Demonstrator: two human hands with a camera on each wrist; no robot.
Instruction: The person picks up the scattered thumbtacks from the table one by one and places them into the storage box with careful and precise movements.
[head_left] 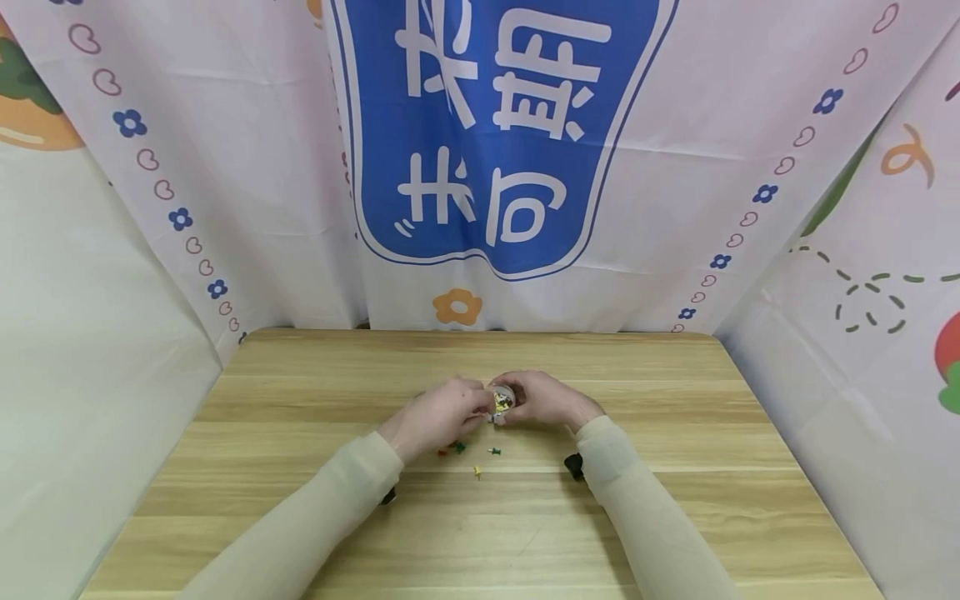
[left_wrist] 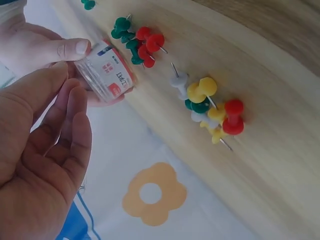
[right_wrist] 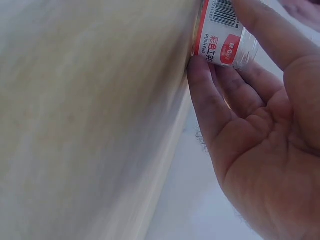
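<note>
My right hand (head_left: 551, 400) grips a small clear jar (left_wrist: 106, 72) round its side, thumb on one side and fingers on the other. The jar has a white and red label that reads "PUSH PINS" in the right wrist view. Colourful push pins (head_left: 502, 403) show through its open top. At the jar's mouth is my left hand (head_left: 450, 412), its thumb and fingertips drawn close together; I cannot tell whether a pin is between them. Loose green and red push pins (left_wrist: 137, 42) lie on the table near the jar, beside a pile of yellow, white, green and red push pins (left_wrist: 215, 107).
The wooden table (head_left: 300, 400) has a printed cloth (head_left: 285, 208) hanging behind it and white cloths at both sides. A black object (head_left: 573, 466) shows beside the right sleeve, and another dark piece (head_left: 388, 497) by the left sleeve.
</note>
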